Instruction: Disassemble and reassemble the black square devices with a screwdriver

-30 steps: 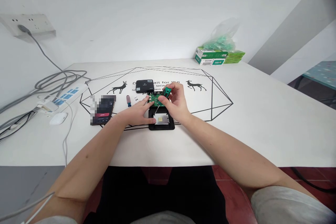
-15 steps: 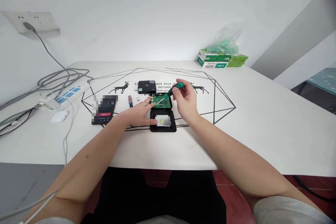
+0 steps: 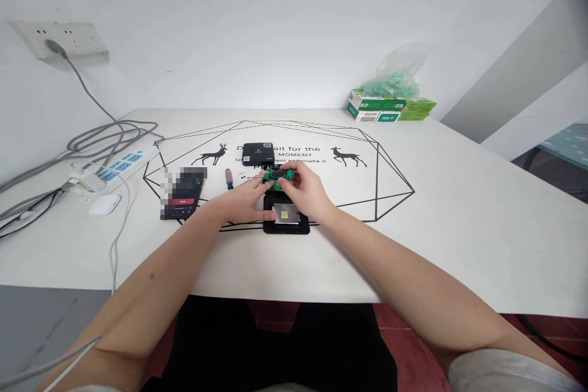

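Observation:
My right hand (image 3: 305,191) is closed around a green and black screwdriver (image 3: 278,174). The screwdriver lies nearly level, with its shaft towards the left, over a green circuit board (image 3: 275,185) that it partly covers. On the left, my left hand (image 3: 245,201) rests with fingers stretched apart, its fingertips at the board's left edge and its thumb on the opened black case (image 3: 298,227). A silver metal plate (image 3: 285,214) with a small pale square sits in that near part of the case. Much of the board is hidden by my hands.
Behind the board lies a black flat box (image 3: 258,154) with stickers. A small clear-handled screwdriver (image 3: 228,178) and several tiny screws (image 3: 242,176) lie to the left. Further left are a phone (image 3: 186,193), a white earbud case (image 3: 105,205) and a power strip (image 3: 124,165). Green boxes (image 3: 376,105) stand back right.
My right hand has moved left and down over the board. The screwdriver has swung from slanting down at the board to nearly level. My left hand stays in place.

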